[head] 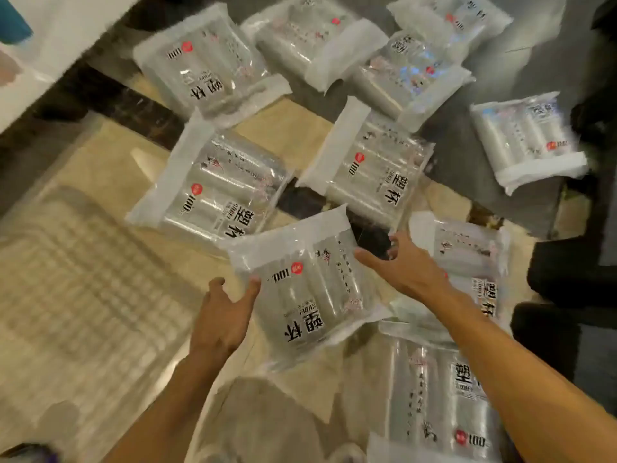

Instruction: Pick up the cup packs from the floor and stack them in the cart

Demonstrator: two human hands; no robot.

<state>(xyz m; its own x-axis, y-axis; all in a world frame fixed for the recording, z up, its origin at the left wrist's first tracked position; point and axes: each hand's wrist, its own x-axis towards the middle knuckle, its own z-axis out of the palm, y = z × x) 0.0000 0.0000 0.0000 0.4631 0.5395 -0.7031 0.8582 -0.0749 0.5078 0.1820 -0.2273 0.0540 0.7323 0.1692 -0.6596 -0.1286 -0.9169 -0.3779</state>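
Note:
Several clear cup packs with white ends and black print lie scattered on the floor. One cup pack sits tilted between my hands in the middle of the view. My left hand holds its left edge, thumb pressed on the wrapper. My right hand grips its far right corner, thumb laid over the top and fingers curled round the edge. More cup packs lie close by: one just beyond, one to its right, one under my right forearm. A blurred, ribbed grey surface at the left may be the cart.
Beige tiles with dark bands cover the floor. A white counter edge runs along the top left. Dark furniture bases stand at the right. Another pack lies at the bottom right, further packs at the back.

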